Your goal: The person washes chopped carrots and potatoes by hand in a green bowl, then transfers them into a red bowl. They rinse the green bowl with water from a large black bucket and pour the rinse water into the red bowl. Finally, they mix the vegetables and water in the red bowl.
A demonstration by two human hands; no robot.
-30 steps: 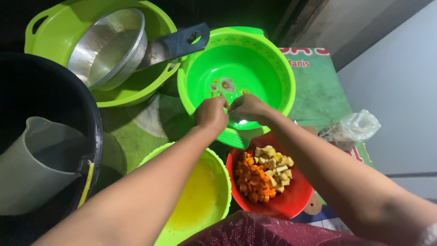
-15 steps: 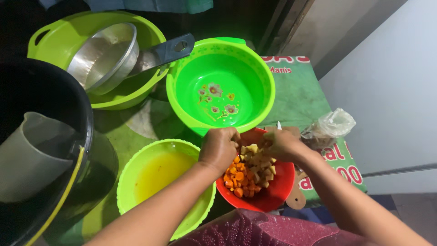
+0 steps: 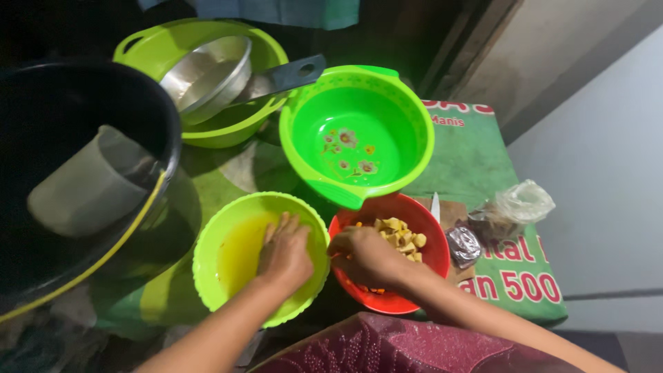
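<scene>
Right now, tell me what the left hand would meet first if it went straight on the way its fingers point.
The left hand lies inside the yellow-green bowl, fingers pointing toward the far rim. Going straight on, it would probably meet that bowl's far wall first; beyond it stands the green basin. Depth is uncertain.

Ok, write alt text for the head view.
A person's left hand rests in a lime bowl of yellowish liquid while the right hand reaches into a red bowl of chopped vegetables. An empty green basin sits behind.

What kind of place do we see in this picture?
Probably a simple home or street-stall food preparation spot: plastic basins, a red bowl of cut vegetables, a metal bowl and a knife crowd a low green-covered surface.
</scene>
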